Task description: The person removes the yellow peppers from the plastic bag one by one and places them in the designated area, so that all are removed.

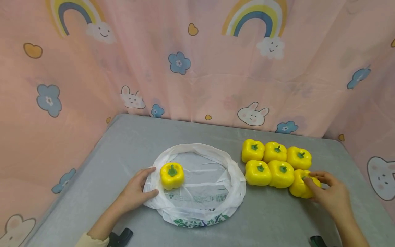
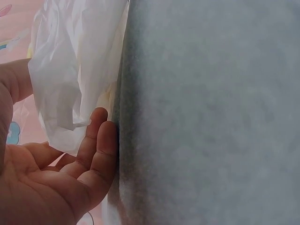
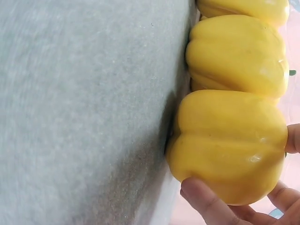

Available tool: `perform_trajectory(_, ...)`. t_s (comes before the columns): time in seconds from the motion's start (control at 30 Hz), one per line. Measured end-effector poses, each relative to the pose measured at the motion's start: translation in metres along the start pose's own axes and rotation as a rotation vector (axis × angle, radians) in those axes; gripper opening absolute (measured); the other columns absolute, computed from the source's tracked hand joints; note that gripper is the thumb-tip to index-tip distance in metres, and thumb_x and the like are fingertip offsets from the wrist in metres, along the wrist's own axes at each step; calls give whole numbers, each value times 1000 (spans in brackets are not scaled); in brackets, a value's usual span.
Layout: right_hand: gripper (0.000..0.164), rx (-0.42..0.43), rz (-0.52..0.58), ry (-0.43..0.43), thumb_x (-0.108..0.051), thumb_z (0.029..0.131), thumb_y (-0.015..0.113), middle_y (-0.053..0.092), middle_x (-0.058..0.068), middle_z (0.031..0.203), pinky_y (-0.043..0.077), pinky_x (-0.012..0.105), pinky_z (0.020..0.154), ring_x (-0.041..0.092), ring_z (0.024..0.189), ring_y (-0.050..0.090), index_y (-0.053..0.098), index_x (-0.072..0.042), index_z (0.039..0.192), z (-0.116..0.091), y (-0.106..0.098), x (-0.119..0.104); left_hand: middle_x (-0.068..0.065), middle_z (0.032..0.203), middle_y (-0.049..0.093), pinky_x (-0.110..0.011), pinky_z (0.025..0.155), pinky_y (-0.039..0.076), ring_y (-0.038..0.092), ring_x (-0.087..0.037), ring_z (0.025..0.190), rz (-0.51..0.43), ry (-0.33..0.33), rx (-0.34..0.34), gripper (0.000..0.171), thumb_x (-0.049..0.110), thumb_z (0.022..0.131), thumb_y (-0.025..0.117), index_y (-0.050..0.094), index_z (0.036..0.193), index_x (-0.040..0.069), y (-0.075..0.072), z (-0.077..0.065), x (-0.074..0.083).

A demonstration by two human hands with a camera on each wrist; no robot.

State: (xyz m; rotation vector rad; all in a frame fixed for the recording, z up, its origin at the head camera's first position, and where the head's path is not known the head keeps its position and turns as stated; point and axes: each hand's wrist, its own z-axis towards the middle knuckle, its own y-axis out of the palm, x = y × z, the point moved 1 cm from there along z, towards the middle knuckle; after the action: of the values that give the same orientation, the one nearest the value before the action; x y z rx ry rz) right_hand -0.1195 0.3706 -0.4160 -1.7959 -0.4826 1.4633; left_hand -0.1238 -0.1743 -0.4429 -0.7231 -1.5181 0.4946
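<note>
A white plastic bag (image 1: 237, 188) stands with its mouth spread wide and its rim rolled down. Inside it, near the left wall, sits one yellow bell pepper (image 1: 171, 176) with a green stem. My left hand (image 1: 139, 188) holds the bag's left side; in the left wrist view, white plastic (image 2: 70, 70) lies between thumb and fingers. My right hand (image 1: 333, 195) grips the nearest right-hand bell pepper (image 1: 299, 187) of a group, thumb by its stem and fingers round its far side. In the right wrist view, fingertips (image 3: 204, 197) touch that pepper's lower side.
More yellow bell peppers (image 1: 281, 174) stand in two close rows right of the bag, the left one (image 1: 258, 173) close to its rim. Grey cloth (image 1: 129, 137) covers the table. A pink patterned curtain (image 1: 210, 85) hangs behind and at both sides.
</note>
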Motion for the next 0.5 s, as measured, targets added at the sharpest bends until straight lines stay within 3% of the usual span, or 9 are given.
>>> perform_trajectory(0.13,55,21,-61,-20,-44,94,56,48,39,129,55,28,49,30,74,68,54,2,125,-1,0,-2,-18,143,45,-52,104,44,45,-38,133,2,2,-1,71,16,79,76,44,143,9,0,0,0)
perform_trajectory(0.23,56,38,-143,-31,-47,92,56,51,35,129,55,35,54,48,92,63,56,0,124,-1,-1,-5,-18,143,45,-52,105,43,43,-39,134,1,3,-2,71,16,79,76,44,143,9,0,0,0)
perform_trajectory(0.4,62,33,-246,2,-54,91,55,50,32,133,54,52,66,54,105,56,55,-2,124,0,-4,-12,-18,142,45,-53,105,42,43,-39,134,5,6,-2,71,16,79,76,44,142,9,-1,0,0)
perform_trajectory(0.5,61,32,-260,3,-53,91,55,50,32,132,53,54,68,55,105,56,56,-1,124,-2,-3,-14,-18,142,45,-53,105,42,43,-39,134,4,8,-6,71,17,79,76,44,142,9,-1,0,0)
